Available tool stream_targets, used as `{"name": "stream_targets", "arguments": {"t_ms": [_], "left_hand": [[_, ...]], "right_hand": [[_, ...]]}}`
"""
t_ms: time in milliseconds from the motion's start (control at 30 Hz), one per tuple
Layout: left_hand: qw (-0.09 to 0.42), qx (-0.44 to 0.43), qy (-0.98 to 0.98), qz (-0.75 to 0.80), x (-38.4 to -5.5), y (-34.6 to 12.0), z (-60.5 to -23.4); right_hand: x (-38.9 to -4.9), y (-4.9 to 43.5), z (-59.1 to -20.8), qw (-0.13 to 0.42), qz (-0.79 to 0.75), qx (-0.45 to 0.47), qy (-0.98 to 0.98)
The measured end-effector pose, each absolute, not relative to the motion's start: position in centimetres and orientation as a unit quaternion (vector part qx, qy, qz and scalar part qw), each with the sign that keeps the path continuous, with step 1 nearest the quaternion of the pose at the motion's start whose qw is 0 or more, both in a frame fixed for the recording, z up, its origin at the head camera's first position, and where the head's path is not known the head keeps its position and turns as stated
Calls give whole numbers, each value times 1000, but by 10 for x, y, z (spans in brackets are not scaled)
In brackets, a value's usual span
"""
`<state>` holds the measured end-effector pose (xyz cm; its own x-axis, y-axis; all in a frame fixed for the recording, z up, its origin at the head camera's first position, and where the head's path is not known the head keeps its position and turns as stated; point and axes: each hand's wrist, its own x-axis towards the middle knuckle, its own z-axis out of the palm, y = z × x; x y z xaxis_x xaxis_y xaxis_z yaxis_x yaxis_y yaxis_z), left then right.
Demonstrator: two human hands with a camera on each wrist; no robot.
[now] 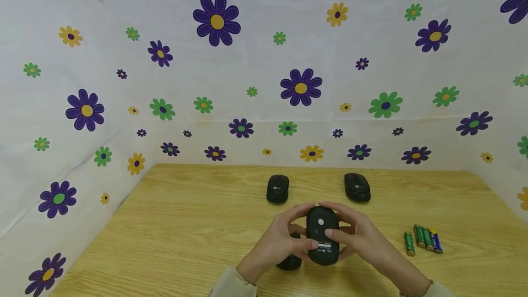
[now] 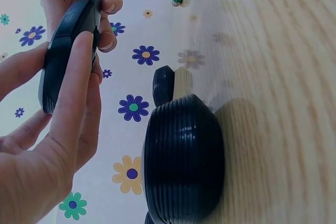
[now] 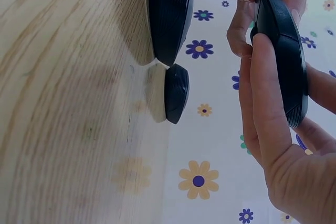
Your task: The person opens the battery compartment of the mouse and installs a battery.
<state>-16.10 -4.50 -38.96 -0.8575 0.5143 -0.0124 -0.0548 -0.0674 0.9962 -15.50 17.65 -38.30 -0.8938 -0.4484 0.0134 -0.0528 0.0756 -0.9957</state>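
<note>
Above the table, a black computer mouse (image 1: 316, 214) is held up with its underside, label and small switch facing the head camera. My left hand (image 1: 278, 237) grips its left side, the thumb lying on the label. From the other side my right hand (image 1: 359, 233) grips it too, with the thumb pressed on the middle of the underside. Both wrist views show this mouse edge-on, between the fingers of both hands. A second black mouse (image 1: 290, 262) rests on the table, partly hidden behind my left hand.
Two more black mice, one at the back middle (image 1: 277, 189) and one at the back right (image 1: 357, 187), lie on the wooden table (image 1: 185, 223). Several green and blue batteries (image 1: 427, 239) lie on the right. A flower-patterned cloth (image 1: 255, 68) encloses the back and sides.
</note>
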Motion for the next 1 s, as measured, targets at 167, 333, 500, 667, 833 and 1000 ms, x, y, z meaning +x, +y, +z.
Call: {"name": "stream_targets", "arguments": {"t_ms": [167, 333, 500, 667, 833, 1000], "left_hand": [[201, 179, 653, 708, -161, -44, -390], [199, 177, 655, 707, -160, -44, -390], [198, 174, 656, 707, -160, -44, -389], [201, 176, 657, 705, -160, -43, -388], [199, 170, 660, 704, -160, -45, -388], [198, 167, 659, 706, -160, -45, -388]], "right_hand": [[-155, 177, -383, 152, -657, -172, 719], [-153, 177, -383, 153, -659, -169, 717], [-153, 177, -383, 152, -655, -165, 722], [-153, 177, -383, 146, -649, -162, 729], [-154, 175, -382, 144, -653, -168, 725], [-155, 174, -381, 143, -653, -166, 725]]}}
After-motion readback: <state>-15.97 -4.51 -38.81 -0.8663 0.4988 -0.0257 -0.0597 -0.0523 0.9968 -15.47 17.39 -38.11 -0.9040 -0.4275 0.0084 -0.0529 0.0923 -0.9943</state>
